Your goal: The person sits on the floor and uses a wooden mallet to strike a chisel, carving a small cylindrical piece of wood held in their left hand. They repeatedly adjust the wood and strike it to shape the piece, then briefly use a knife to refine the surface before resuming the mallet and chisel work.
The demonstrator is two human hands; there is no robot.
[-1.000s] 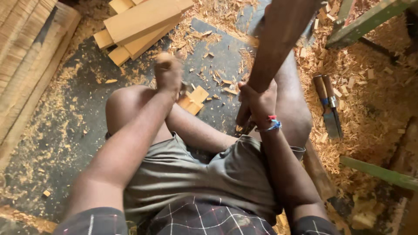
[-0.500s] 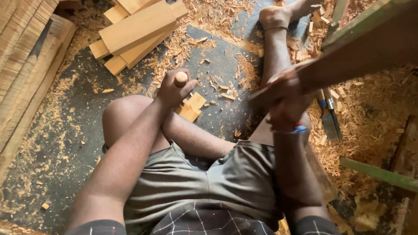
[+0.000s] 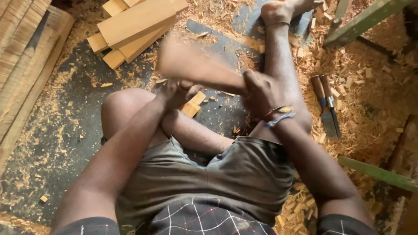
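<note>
The right hand (image 3: 261,91) grips a blurred wooden mallet (image 3: 196,65) above a chisel handle (image 3: 185,85) clenched in the left hand (image 3: 176,93); the small wood block (image 3: 193,104) (beneath, on the floor) looks barely cut.

Even soft daylight, faint shadows, motion-blurred wooden mallet (image 3: 196,65)

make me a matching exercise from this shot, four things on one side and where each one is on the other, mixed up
Things:
1. wooden mallet
2. chisels
3. stack of planks
4. small wood block

Places:
A. on the dark floor by the left hand
B. top of the view, left of centre
C. on shavings right of the outstretched leg
D. gripped in the right hand, blurred

Pairs: 1-D, 2-C, 3-B, 4-A
</note>
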